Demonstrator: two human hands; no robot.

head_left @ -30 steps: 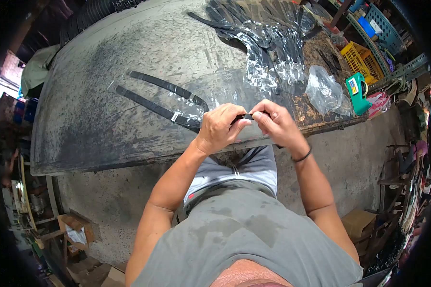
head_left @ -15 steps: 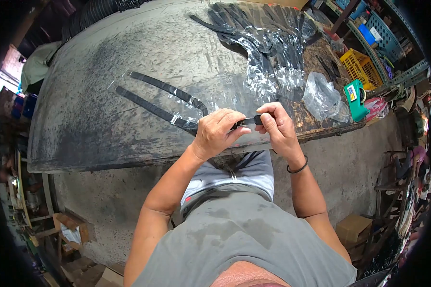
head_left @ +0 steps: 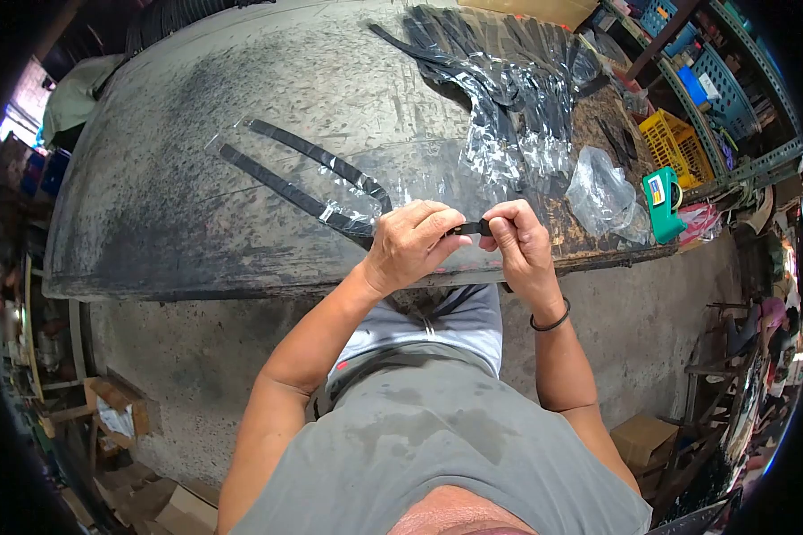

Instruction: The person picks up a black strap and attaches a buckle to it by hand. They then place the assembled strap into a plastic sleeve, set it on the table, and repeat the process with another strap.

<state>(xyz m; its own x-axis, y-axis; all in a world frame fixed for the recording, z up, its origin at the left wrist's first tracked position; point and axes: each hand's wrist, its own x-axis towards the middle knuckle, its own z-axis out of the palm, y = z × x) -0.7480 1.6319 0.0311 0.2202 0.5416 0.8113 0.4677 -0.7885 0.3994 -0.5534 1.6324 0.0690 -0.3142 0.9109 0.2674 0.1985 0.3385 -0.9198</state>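
Near the table's front edge, my left hand (head_left: 410,241) pinches a black strap (head_left: 471,228) between thumb and fingers. My right hand (head_left: 523,239) is closed on the end of the same strap, a short gap from the left. Two flat black strips, a lower one (head_left: 272,184) and an upper one (head_left: 305,153), stretch from beside my left hand to the upper left across the table. Shiny clear plastic wraps parts of them. My left hand covers the place where they meet, so whether they join the held strap is hidden.
Many black strips in clear plastic (head_left: 517,98) lie heaped at the table's (head_left: 178,205) back right. Nearby are a crumpled clear bag (head_left: 598,192) and a green tape dispenser (head_left: 662,207). A yellow basket (head_left: 674,147) sits by the right-hand shelves.
Both hands keep hold of the strap and stay close together. The strap between them looks slightly more level. The whole view has shifted a little.
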